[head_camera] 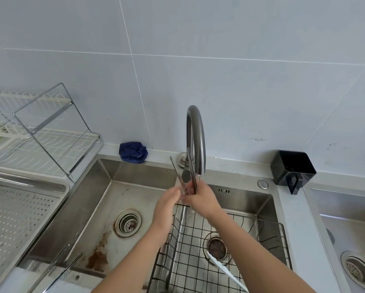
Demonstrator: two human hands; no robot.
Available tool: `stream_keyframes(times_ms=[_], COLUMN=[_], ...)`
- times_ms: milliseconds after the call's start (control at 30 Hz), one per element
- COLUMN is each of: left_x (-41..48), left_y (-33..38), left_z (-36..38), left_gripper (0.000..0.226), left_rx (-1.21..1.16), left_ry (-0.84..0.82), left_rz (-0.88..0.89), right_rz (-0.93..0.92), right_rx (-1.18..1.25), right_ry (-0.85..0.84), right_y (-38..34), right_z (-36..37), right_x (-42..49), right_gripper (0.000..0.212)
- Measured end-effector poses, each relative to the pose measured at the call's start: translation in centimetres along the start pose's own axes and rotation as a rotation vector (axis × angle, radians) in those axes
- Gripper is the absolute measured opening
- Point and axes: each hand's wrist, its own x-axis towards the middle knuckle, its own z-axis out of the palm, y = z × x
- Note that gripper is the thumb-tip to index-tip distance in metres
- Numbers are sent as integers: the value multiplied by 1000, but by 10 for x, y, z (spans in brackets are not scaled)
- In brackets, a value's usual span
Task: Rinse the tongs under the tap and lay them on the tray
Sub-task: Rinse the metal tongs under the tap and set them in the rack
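Metal tongs [180,176] stand with their two arms pointing up and apart, right in front of the dark curved tap [195,132]. My left hand [168,203] and my right hand [202,198] meet around the tongs' lower part just below the spout, over the sink [105,199]; that part of the tongs is hidden by my fingers. A thin wet streak runs down under my hands into the black wire basket [268,231]. The perforated steel tray [18,212] lies at the left of the sink.
A second pair of metal tongs [57,267] rests on the sink's front left edge. A white utensil [226,271] lies in the wire basket. A blue cloth [133,152] sits behind the sink, a dish rack [50,132] at back left, a black holder [292,170] at right.
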Motion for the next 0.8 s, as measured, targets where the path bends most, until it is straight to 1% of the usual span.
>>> stream_keyframes(times_ms=[33, 67, 100, 133, 167, 233, 300, 400, 567, 633, 667, 733, 800], left_x=[-6, -11, -17, -22, -27, -35, -38, -40, -42, -43, -43, -43, -43], left_y=[-16, -34, -55, -74, -90, -113, -126, -133, -133, -132, -131, -132, -133], left_z=[-5, -10, -15, -17, -18, -18, -21, -28, -29, -30, -30, -31, -31], left_gripper=[24, 27, 38, 48, 55, 65, 69, 70, 61, 58, 58, 57, 57], left_rx=[177, 421, 680, 884, 1026, 1197, 1297, 1412, 1466, 1459, 1459, 1462, 1463], left_ry=[17, 20, -4, -57, -107, -151, -155, -181, -154, -152, -153, -152, -142], left_rz=[5, 22, 65, 121, 164, 197, 260, 349, 401, 407, 404, 403, 412], right_rz=[-5, -10, -17, -23, -26, -16, -13, 6, 220, 267, 289, 322, 345], right_rx=[39, 77, 109, 131, 140, 138, 108, 146, 274, 278, 234, 65, -103], right_ry=[-2, -17, -38, -52, -56, -48, -33, 23, 99, 150, 169, 186, 184], right_y=[-5, -9, -12, -14, -15, -12, -1, 28, 84, 102, 111, 127, 136], right_z=[1, 3, 5, 7, 9, 8, 2, -12, -34, -40, -42, -42, -40], right_x=[4, 8, 11, 13, 14, 9, -3, -31, -85, -106, -115, -129, -137], right_gripper=[31, 32, 32, 32, 33, 40, 48, 43, 47, 56, 62, 73, 76])
